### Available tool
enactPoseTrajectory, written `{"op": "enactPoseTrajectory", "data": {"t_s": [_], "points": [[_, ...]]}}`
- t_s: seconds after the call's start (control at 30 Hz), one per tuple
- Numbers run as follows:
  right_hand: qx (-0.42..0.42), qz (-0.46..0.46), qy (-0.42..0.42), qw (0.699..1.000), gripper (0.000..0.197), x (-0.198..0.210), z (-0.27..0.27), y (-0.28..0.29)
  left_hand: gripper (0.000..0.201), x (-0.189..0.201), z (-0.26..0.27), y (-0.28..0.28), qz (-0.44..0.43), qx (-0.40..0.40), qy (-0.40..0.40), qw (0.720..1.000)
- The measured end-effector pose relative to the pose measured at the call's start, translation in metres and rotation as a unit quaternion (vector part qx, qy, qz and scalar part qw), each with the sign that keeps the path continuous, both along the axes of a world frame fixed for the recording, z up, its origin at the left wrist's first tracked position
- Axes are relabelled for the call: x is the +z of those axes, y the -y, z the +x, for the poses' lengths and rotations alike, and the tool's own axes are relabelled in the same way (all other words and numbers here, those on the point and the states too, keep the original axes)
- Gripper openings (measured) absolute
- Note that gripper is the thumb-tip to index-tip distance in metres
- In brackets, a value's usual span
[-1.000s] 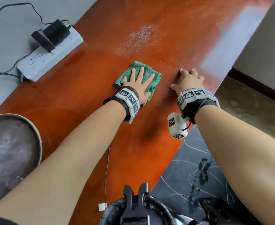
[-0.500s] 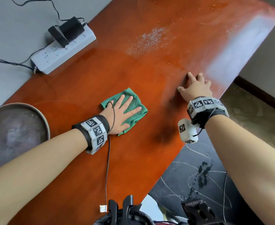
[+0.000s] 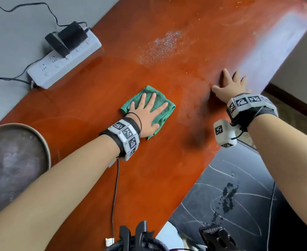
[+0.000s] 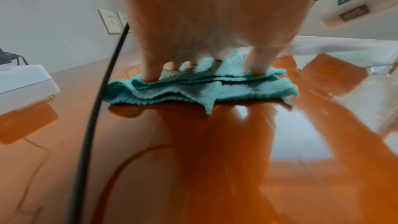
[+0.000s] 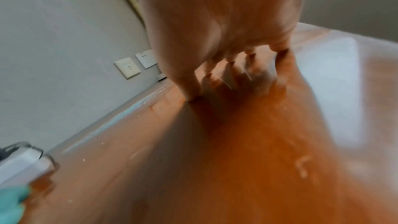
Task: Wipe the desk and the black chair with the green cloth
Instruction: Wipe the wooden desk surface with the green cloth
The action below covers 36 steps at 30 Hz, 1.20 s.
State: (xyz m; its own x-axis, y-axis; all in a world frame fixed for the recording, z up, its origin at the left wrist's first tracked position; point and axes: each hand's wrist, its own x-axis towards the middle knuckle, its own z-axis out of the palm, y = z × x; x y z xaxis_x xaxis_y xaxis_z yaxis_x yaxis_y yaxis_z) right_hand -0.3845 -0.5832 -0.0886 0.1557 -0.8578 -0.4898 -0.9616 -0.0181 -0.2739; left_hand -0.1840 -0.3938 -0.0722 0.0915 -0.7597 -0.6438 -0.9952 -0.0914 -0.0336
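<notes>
My left hand (image 3: 145, 115) presses the green cloth (image 3: 160, 105) flat mid-surface (image 3: 98, 109), fingers spread. Right hand (image 3: 230, 86) rests flat, fingers straight. Black chair (image 3: 239, 178) mostly cut off; wrist views blurry.

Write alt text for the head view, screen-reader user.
A person's left hand presses a folded green cloth flat on a glossy orange-brown desk while the right hand rests on the desk near its edge. A white power strip lies beyond, a powdery patch ahead.
</notes>
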Motion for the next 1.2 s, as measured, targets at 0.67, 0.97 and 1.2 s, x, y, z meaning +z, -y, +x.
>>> {"op": "enactPoseTrajectory", "data": {"t_s": [0.67, 0.97, 1.2], "points": [[-0.022, 0.008, 0.007, 1.000, 0.073, 0.003, 0.008, 0.019, 0.064, -0.002, -0.016, 0.149, -0.044, 0.053, -0.022, 0.997], [-0.049, 0.021, 0.026, 0.998, 0.076, 0.007, 0.009, 0.020, 0.067, -0.001, -0.015, 0.152, -0.044, 0.023, -0.021, 0.999], [-0.057, 0.026, 0.024, 0.998, 0.079, 0.010, 0.009, 0.021, 0.070, 0.000, 0.000, 0.080, -0.017, -0.071, 0.000, 0.997]]}}
